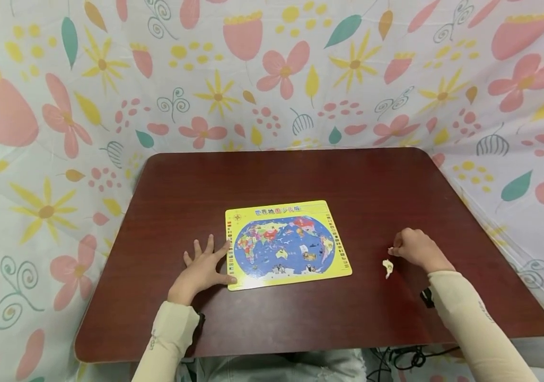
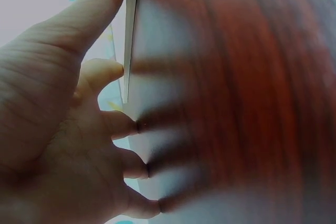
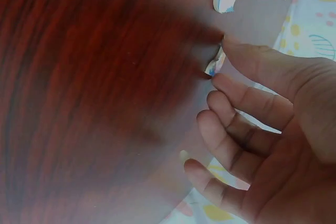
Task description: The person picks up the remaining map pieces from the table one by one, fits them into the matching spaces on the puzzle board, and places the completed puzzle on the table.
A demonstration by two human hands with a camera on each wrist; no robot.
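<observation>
A yellow-bordered world map puzzle board [image 1: 283,284] lies slightly turned on the table. My left hand [image 1: 200,277] spreads its fingers at the board's left edge; the thumb rests on the lower left corner and the index fingertip touches the edge. The left wrist view shows the board [image 2: 129,40] edge-on against that thumb and index finger. Farther right, my right hand [image 1: 417,248] pinches a small puzzle piece [image 3: 215,64] between thumb and index finger, low over the table. Beside it a pale loose puzzle piece [image 1: 387,268] lies flat.
The dark red-brown table [image 1: 277,175] has rounded corners. Flower-patterned cloth [image 1: 272,79] hangs behind it and at both sides. Black cables [image 1: 412,358] lie below the front edge, near the person's legs [image 1: 277,369].
</observation>
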